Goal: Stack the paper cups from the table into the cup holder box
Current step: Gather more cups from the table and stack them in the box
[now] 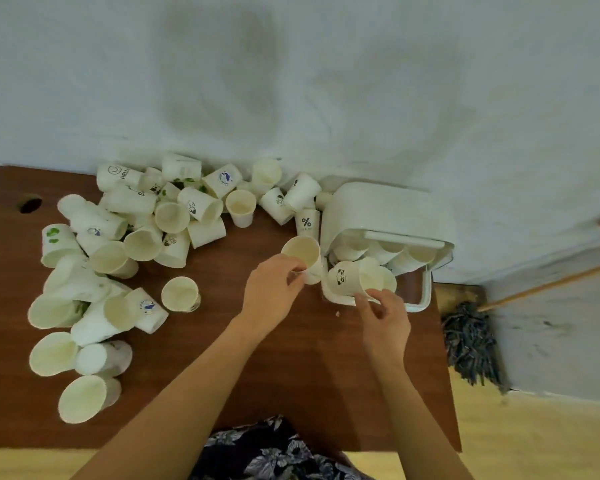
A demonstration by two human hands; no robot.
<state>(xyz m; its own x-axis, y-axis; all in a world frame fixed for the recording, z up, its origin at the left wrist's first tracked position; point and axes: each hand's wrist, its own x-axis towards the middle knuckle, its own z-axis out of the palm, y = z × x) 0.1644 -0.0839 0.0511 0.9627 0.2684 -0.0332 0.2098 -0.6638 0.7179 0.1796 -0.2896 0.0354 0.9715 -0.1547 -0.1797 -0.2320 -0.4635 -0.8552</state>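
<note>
Brown wooden table (291,375) set against a pale wall, seen from my head camera; a mop (470,344) leans on the floor beyond my right arm.

Both of my hands work at the mouth of the white cup holder box (388,213), which lies just ahead of my right hand with its open front facing me. My left hand (272,292) pinches a plain paper cup (302,252) near its base, fingers curled round it, the cup's open mouth tipped toward the camera and held just beside the box's left edge. My right hand (383,315) grips the rim end of a panda-print cup (347,278), thumb and fingers curled on it; this cup lies on its side at the box's front lip, and another cup appears nested with it, though I cannot tell how many.

Progress, as I judge it: early to middle. Inside the box, beyond my right fingertips, I see a row of cup stacks (385,252) already seated under the handle bar. What remains is much larger: a loose heap of paper cups (146,223) spreads well to the left of my left hand, some upright, most tipped over, and a single upright cup (181,294) stands nearer, between the heap and my left wrist. A few more cups (291,199) lie ahead of my left hand, against the box's left side.
</note>
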